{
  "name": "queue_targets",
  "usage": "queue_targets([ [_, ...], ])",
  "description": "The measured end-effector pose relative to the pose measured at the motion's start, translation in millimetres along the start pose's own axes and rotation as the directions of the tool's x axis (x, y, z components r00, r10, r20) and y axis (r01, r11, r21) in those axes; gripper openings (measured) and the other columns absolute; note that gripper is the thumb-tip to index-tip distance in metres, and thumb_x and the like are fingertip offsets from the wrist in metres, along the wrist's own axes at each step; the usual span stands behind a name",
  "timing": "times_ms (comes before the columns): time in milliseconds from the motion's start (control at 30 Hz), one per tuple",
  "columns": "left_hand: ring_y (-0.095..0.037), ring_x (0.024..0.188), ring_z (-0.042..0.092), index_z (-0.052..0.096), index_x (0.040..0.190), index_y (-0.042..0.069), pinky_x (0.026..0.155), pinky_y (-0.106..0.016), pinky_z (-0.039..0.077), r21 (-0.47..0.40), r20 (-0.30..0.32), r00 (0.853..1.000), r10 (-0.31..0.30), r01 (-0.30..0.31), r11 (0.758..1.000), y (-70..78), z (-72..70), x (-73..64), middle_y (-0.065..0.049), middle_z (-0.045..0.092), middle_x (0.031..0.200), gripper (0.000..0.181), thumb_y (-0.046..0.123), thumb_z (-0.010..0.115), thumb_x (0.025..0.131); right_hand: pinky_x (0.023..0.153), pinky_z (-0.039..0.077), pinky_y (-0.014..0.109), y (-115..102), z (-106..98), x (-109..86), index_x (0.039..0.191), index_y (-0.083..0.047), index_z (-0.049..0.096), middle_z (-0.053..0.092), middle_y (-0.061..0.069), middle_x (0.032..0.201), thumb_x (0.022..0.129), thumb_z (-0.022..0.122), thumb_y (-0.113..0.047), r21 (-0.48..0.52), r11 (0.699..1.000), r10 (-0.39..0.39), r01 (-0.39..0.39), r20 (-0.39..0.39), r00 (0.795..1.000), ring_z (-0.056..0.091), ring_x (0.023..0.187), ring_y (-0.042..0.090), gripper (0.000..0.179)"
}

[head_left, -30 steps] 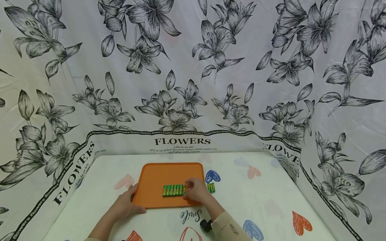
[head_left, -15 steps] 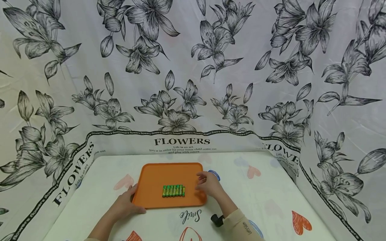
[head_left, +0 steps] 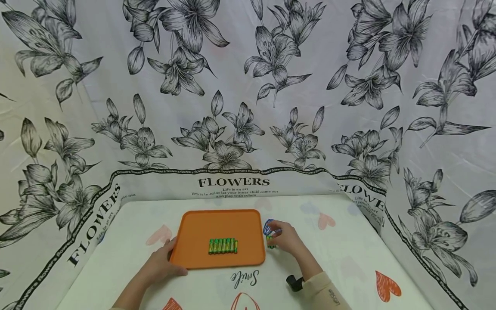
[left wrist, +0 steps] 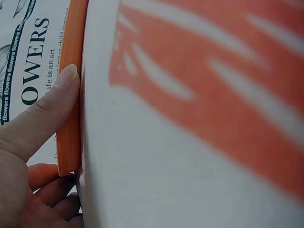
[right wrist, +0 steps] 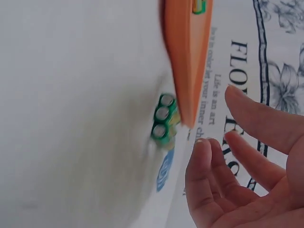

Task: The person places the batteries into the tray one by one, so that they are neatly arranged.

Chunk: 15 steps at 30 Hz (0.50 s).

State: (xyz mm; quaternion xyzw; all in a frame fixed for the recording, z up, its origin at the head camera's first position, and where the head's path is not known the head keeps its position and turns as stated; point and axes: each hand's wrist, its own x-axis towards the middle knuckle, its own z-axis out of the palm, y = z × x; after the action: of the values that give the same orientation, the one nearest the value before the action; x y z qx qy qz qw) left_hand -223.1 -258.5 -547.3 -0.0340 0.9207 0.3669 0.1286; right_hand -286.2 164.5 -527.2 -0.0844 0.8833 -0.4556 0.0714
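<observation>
My left hand point(head_left: 160, 263) grips the lower left corner of an orange tray point(head_left: 221, 224), thumb along its front edge and fingers at its side. On the tray, a row of several green batteries point(head_left: 222, 246) lies side by side, with a shorter-looking one at its right end. Off the tray's right edge, three more green batteries point(right wrist: 162, 114) lie together on the table, partly covered by my right hand point(head_left: 288, 237) in the head view. In the right wrist view that hand's fingers are loosely bent, thumb apart from them, holding nothing.
A white cloth point(head_left: 341, 254) printed with hearts and lettering covers the table. Flower-printed fabric point(head_left: 240, 142) rises behind and at both sides. A black device point(head_left: 294, 283) sits at my right wrist.
My right hand has left the battery row on the tray and moved right, over the three batteries on the table. The left hand keeps its hold on the tray.
</observation>
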Motion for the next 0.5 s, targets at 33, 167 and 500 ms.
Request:
queue_targets([
  [33, -0.056, 0.147, 0.016, 0.023, 0.16, 0.002, 0.114, -0.071, 0.02, -0.001, 0.0, 1.0, 0.002, -0.002, 1.0, -0.3, -0.1, 0.2, -0.033, 0.012, 0.163, 0.138, 0.051, 0.095, 0.053, 0.076, 0.059, 0.036, 3, -2, -1.1, 0.132, -0.002, 0.064, 0.068, 0.016, 0.12, 0.074, 0.086, 0.0, 0.004, 1.0, 0.003, -0.003, -0.001, 1.0, 0.066, 0.098, 0.024, 0.062],
  [167, -0.056, 0.147, 0.016, 0.023, 0.16, 0.002, 0.114, -0.071, 0.02, -0.002, -0.001, 1.0, 0.013, -0.013, 1.0, -2.3, -0.3, 1.0, -0.033, 0.012, 0.163, 0.138, 0.052, 0.095, 0.053, 0.082, 0.06, 0.039, 13, -6, -3.6, 0.13, -0.005, 0.066, 0.067, 0.015, 0.12, 0.071, 0.087, 0.003, 0.003, 0.999, 0.041, -0.041, -0.002, 0.999, 0.065, 0.102, 0.026, 0.062],
  [500, -0.057, 0.147, 0.016, 0.023, 0.159, 0.003, 0.114, -0.072, 0.021, 0.004, -0.001, 1.0, 0.012, -0.012, 1.0, -2.8, -0.2, 1.5, -0.033, 0.012, 0.163, 0.138, 0.052, 0.095, 0.053, 0.083, 0.057, 0.039, 25, -5, -0.8, 0.127, -0.006, 0.068, 0.067, 0.01, 0.112, 0.068, 0.086, 0.009, -0.034, 0.991, 0.13, -0.129, 0.017, 0.991, 0.06, 0.096, 0.022, 0.063],
])
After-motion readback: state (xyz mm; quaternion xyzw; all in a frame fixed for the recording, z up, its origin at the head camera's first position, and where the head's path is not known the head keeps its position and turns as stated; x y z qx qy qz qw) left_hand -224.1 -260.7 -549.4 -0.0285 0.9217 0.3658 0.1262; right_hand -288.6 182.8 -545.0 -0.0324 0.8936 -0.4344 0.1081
